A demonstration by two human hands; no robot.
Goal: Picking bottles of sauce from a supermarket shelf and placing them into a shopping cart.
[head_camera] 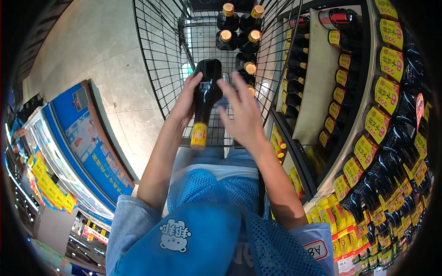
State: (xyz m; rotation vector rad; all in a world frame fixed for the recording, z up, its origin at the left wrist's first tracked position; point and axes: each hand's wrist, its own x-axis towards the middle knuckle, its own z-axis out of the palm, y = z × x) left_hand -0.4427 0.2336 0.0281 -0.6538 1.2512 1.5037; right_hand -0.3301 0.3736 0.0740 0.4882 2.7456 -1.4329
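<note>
My left hand (186, 100) grips a dark sauce bottle (207, 82) from its left side. The bottle's base points away from me, and its yellow-wrapped neck and cap point toward my body. My right hand (243, 114) is blurred, with fingers spread beside the bottle's right side; it holds nothing. Both hands are over the near part of a black wire shopping cart (155, 65). Inside, along the cart's right side and far end, stand several similar dark bottles (225, 39) with yellow necks and pale cap tops. The nearest ones are partly hidden by my right hand.
On the right, store shelves (316, 69) hold rows of dark bottles (390, 165) with yellow labels. Yellow packages (338, 214) stand at lower right. A blue-sided display freezer (86, 134) is at left, beyond the tiled floor (117, 76). A person's arm (19, 132) shows at the far left.
</note>
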